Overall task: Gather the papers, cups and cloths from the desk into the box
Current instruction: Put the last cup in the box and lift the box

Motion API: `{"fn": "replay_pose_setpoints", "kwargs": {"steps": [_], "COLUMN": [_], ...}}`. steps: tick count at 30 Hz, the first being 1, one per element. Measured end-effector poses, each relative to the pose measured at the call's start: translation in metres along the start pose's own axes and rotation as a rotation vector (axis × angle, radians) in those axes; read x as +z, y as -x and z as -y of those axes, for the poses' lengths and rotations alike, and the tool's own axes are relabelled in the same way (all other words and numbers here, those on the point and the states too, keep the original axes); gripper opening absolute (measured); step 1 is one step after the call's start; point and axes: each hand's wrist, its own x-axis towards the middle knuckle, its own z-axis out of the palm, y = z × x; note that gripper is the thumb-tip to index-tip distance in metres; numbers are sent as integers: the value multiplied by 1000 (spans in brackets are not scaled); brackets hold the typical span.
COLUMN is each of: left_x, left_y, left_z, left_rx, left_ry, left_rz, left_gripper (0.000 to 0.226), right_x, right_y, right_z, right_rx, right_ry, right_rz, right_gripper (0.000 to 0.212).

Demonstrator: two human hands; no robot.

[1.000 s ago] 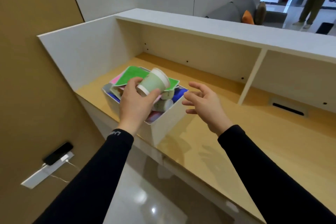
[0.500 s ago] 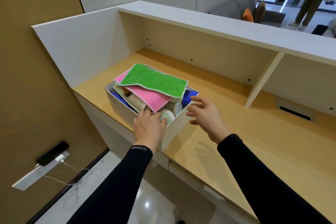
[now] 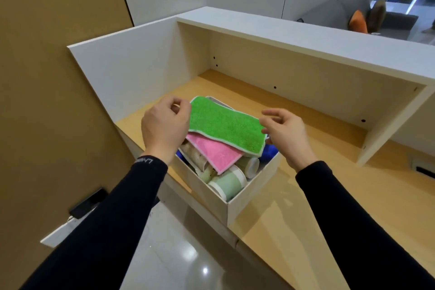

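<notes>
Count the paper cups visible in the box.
3: a pale green cup at the near corner, a white-bottomed cup behind it, a brown patterned cup under the pink cloth's left edge. Cloths may hide more.

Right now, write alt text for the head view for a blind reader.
A person's left hand and right hand sit at either end of a green cloth topping a white box on a wooden desk; a grip is not clear. Under it lie a pink cloth and pale green paper cups.
</notes>
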Motion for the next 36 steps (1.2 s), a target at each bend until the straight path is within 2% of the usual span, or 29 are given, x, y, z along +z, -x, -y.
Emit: {"fn": "replay_pose_setpoints", "kwargs": {"steps": [3,8,10,12,14,16,18,20,24,25,29,36], "left_x": [10,38,50,61,71,83,92,97,100,100,90,43], "left_y": [-25,-83,-109,-134,-154,-163,-168,-168,-169,-167,-161,-165], "left_z": [17,55,72,91,108,124,133,135,137,138,145,175], "left_rx": [-54,-74,-56,-30,-11,-45,-35,18,208,257,370,425], "left_ry": [-15,-60,-96,-171,-274,-279,-198,-120,-235,-279,-304,-201], "left_rz": [41,243,340,472,655,853,1010,1095,1152,1159,1110,995], "left_gripper": [18,29,35,44,52,59,52,37,30,25,11,15], "right_x": [6,17,25,35,47,59,71,82,103,108,119,154], "right_y": [-10,-22,-25,-23,-14,2,18,35,65,68,72,111], "right_z": [-4,-12,-14,-15,-19,-25,-23,-18,-18,-18,-19,-14], "right_rx": [64,136,157,211,335,492,650,766,874,879,828,732], "right_ry": [42,75,149,261,303,270,201,117,232,269,485,520], "right_rz": [8,-137,-256,-381,-476,-513,-507,-517,-460,-466,-508,-591], "right_gripper": [12,10,19,37,50,59,66,65,28,25,24,20]}}
